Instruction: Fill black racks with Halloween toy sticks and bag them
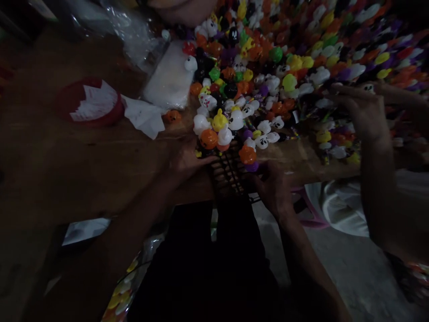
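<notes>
A bunch of small plastic figures with round heads lies near the table's front edge, among them an orange pumpkin head [208, 139], a yellow head [220, 120] and white ghost-like heads [236, 120]. Black netting or strips [229, 172] hang from below them over the edge. Beside the bunch is my left hand [186, 158], thumb stretched toward the black strips, other fingers partly hidden in shadow. On the other side my right hand [276, 185] has its fingers curled by a purple piece [252, 167] under another orange head [248, 154]; what they grip is too dark to make out.
A large heap of similar figures [301, 62] covers the back and right of the table [110, 174]. At left are a red bowl [115, 112] with papers and a stack of clear bags [170, 80]. Another person's hand [365, 109] reaches in from the right, near a pink stool [310, 210].
</notes>
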Demonstrator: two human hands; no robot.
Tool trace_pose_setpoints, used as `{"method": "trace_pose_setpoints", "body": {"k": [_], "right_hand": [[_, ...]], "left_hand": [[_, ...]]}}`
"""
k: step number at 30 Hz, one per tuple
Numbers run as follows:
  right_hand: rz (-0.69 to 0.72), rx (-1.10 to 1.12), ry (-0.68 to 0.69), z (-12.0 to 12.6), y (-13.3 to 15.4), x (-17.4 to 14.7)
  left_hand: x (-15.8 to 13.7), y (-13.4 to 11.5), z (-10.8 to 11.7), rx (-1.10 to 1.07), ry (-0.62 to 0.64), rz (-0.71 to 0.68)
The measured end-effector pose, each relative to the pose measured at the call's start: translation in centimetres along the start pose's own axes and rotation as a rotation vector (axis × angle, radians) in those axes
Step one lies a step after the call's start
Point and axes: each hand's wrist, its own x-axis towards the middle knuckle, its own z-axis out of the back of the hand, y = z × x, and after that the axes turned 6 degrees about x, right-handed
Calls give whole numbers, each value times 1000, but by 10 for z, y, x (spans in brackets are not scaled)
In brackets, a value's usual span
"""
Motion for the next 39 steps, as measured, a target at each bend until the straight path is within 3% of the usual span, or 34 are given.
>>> {"method": "trace_pose_setpoints", "body": {"k": [3,8,12,17,23,29,34,39], "right_hand": [[5,-66,18,0,3,3],[187,-5,165,16,9,7],[184,75,265,20,7,15],[248,228,169,2,-5,19],[237,269,141,-2,-12,10],[164,192,63,0,0,17],[237,232,53,-26,10,33],[200,296,-7,-52,13,42]], "left_hand": [[-1,1,-2,21,-7,5],[-4,0,-1,4,10,24],[-6,3,0,42,-6,-51],[-11,14,-7,109,-83,-147],[-12,19,-12,115,-54,-21],[-3,6,-4,15,-15,12],[-1,-3,-1,21,-6,68],[-3,-1,-3,0,9,41]]}}
